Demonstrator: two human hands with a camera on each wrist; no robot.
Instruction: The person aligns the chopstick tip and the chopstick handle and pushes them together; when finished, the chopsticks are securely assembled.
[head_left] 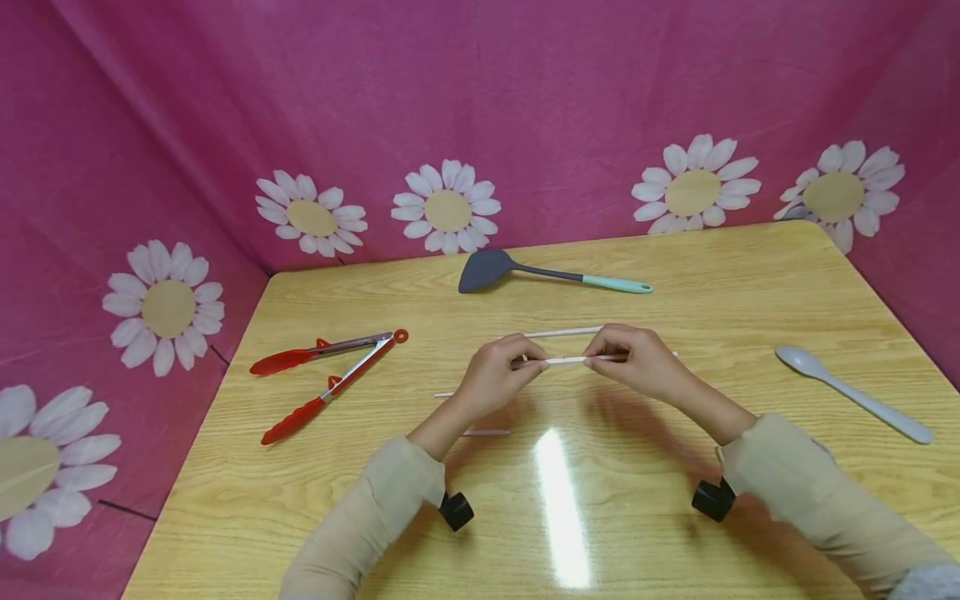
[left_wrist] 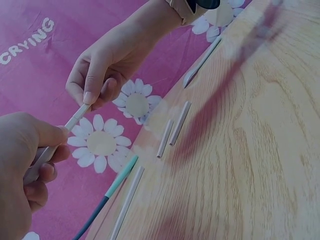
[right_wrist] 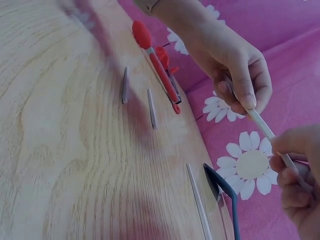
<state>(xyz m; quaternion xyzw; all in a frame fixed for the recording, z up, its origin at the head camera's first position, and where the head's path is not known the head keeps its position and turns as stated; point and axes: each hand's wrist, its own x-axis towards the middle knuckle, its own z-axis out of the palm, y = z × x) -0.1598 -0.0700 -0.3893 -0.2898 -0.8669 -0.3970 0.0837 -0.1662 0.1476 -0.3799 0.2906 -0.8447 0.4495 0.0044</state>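
Both hands hold one thin pale stick [head_left: 566, 360], chopstick-like, level over the table. My left hand [head_left: 495, 371] pinches its left part between thumb and fingers, and my right hand [head_left: 633, 357] pinches the right part. A short bare stretch shows between them, with a small mark or step in it in the left wrist view. Behind the hands a longer pale stick [head_left: 562, 332] lies on the table. Short pale pieces [right_wrist: 152, 109] lie near the left forearm, and further short pieces [left_wrist: 180, 122] lie on the right side, mostly hidden by the right hand in the head view.
Red-tipped tongs [head_left: 330, 383] lie spread at the left. A dark spatula [head_left: 487, 269] with a mint handle lies along the back. At the right is a grey spoon [head_left: 855, 396]. A pink flowered cloth [head_left: 525, 100] hangs around the wooden table [head_left: 637, 533].
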